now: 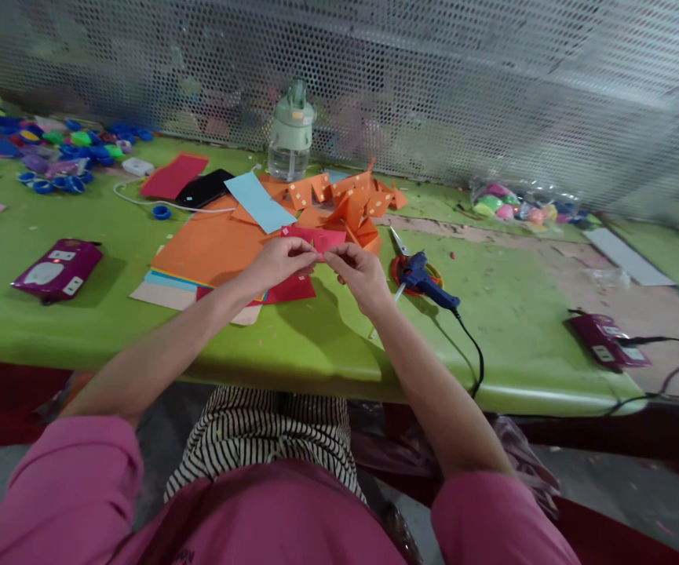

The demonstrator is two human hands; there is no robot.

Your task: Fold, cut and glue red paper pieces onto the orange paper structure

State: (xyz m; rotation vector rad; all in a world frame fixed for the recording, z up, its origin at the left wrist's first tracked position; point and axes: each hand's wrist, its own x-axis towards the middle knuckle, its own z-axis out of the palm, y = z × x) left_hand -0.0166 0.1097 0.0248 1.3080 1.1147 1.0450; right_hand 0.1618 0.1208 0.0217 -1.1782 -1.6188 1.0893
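My left hand point(290, 259) and my right hand point(358, 271) meet above the table's front half, fingers pinched close together. Between the fingertips is the near edge of a small red paper piece point(330, 235); the exact grip is too small to make out. Under my left hand lies a darker red sheet point(297, 292). It adjoins a stack topped by orange paper point(209, 247). A light blue paper strip point(260, 202) rests across the stack's back. Folded orange paper pieces with pale dots point(348, 196) are heaped just behind my hands.
A blue glue gun point(427, 281) rests on an orange tape roll, with scissors point(399, 241) alongside. Behind stand a water bottle point(290, 133) and a black phone point(205, 188). Purple power boxes point(60, 269) sit left and right. A cord hangs over the front edge.
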